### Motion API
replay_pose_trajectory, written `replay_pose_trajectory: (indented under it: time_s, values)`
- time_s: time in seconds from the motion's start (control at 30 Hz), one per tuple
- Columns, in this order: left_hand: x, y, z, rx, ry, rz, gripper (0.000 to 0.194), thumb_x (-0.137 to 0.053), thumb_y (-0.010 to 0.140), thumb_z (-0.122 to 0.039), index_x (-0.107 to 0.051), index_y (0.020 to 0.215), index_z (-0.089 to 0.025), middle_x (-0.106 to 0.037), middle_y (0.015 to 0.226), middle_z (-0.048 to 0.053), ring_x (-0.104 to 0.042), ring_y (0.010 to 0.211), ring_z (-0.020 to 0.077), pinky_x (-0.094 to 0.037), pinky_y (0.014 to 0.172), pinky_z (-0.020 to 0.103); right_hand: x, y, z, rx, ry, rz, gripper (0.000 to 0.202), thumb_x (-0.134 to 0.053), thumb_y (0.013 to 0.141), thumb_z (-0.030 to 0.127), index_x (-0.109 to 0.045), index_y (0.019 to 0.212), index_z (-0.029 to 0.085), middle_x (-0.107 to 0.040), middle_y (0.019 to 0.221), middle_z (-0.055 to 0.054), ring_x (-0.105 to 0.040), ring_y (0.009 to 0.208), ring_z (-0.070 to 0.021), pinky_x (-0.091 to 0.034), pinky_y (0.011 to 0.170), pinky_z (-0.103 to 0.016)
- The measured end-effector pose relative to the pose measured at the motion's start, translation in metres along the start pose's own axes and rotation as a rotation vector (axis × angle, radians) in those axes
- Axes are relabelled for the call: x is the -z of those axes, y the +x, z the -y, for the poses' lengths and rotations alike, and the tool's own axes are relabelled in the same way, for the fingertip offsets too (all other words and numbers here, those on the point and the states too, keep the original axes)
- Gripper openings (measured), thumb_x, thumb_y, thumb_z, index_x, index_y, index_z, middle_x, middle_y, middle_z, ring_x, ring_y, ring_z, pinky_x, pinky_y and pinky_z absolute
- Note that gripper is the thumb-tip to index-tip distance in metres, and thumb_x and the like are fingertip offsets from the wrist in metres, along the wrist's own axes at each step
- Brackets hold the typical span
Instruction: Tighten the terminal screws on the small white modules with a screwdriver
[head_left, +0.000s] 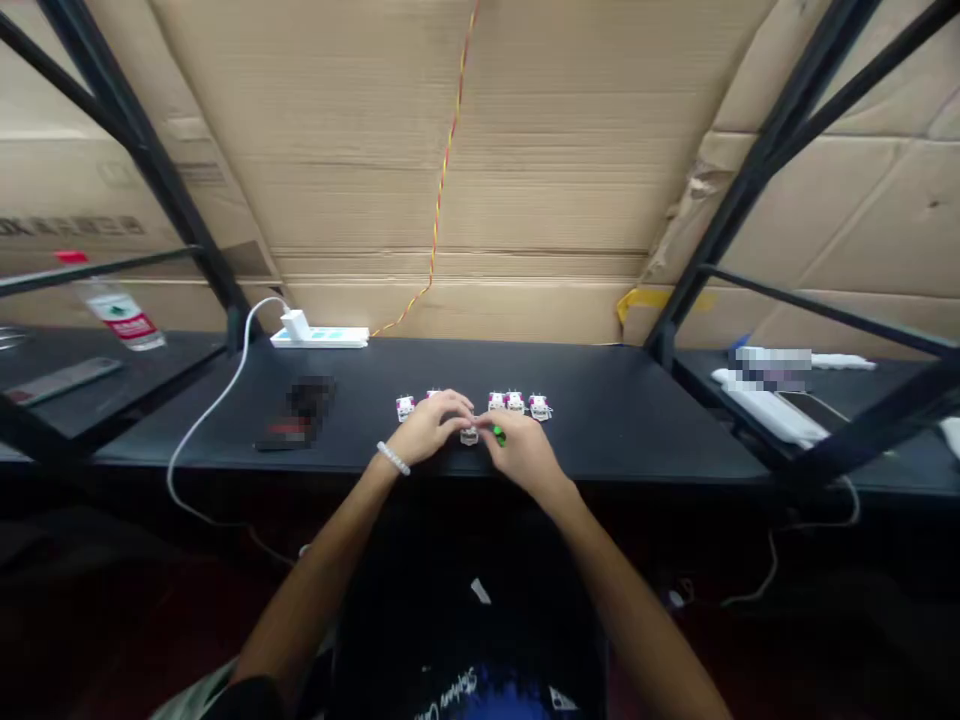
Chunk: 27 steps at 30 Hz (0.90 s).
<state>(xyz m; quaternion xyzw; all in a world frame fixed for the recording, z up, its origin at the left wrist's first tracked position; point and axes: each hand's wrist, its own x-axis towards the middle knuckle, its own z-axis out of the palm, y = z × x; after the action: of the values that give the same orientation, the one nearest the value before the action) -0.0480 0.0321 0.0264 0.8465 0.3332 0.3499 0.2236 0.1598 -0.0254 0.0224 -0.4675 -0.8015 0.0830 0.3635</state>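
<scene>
A small white part sits at the table's front, between my two hands. My left hand, with a pale beaded bracelet at the wrist, has its fingers closed on that part from the left and above. From the right my right hand reaches in, thumb and fingertips pinched close to the part. A small bright green object shows among its fingers; its kind is hidden. Similar white-and-magenta parts lie behind: one at left, another partly covered by my left hand, and several at right.
A white power strip with a plugged-in charger and cable stands at the back left. Nearer lies a blurred dark object. Black metal frame posts flank the table. A bottle stands left, white items lie right.
</scene>
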Motion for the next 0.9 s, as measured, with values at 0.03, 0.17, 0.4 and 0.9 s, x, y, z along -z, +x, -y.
replay_pose_trajectory:
  time_s: [0.03, 0.17, 0.4, 0.9]
  values:
    - [0.0, 0.0, 0.003, 0.004, 0.0, 0.013, 0.012, -0.068, 0.094, -0.022, -0.079, 0.09, -0.019, -0.077, 0.115, 0.01, -0.072, 0.112, 0.0255, -0.054, 0.107, 0.044, -0.002, 0.0, 0.0, -0.006, -0.009, 0.006, 0.018, -0.061, 0.1, 0.014, -0.077, 0.105, 0.022, -0.081, 0.105, -0.008, -0.076, 0.095, -0.0236, -0.056, 0.086, -0.034]
    - [0.001, -0.002, 0.008, 0.034, -0.008, 0.081, 0.011, -0.068, 0.094, -0.02, -0.079, 0.089, -0.02, -0.076, 0.128, 0.01, -0.068, 0.125, 0.0273, -0.051, 0.114, 0.047, -0.007, 0.0, 0.001, -0.029, -0.04, 0.043, 0.016, -0.063, 0.099, 0.015, -0.076, 0.104, 0.022, -0.08, 0.103, -0.008, -0.076, 0.094, -0.0233, -0.056, 0.084, -0.032]
    - [0.001, -0.002, 0.011, 0.054, -0.013, 0.135, 0.011, -0.069, 0.093, -0.019, -0.079, 0.089, -0.02, -0.078, 0.126, 0.01, -0.068, 0.127, 0.0276, -0.049, 0.116, 0.048, -0.012, -0.001, 0.002, -0.072, -0.076, 0.07, 0.015, -0.064, 0.097, 0.012, -0.076, 0.102, 0.022, -0.081, 0.103, -0.007, -0.076, 0.095, -0.0224, -0.054, 0.082, -0.03]
    - [0.002, -0.003, 0.011, 0.005, 0.07, 0.178, 0.013, -0.067, 0.094, -0.016, -0.078, 0.088, -0.02, -0.077, 0.123, 0.011, -0.072, 0.12, 0.0268, -0.052, 0.111, 0.043, -0.016, -0.002, 0.004, -0.097, -0.114, 0.083, 0.012, -0.065, 0.098, 0.015, -0.074, 0.098, 0.023, -0.08, 0.1, -0.005, -0.075, 0.091, -0.0224, -0.05, 0.078, -0.029]
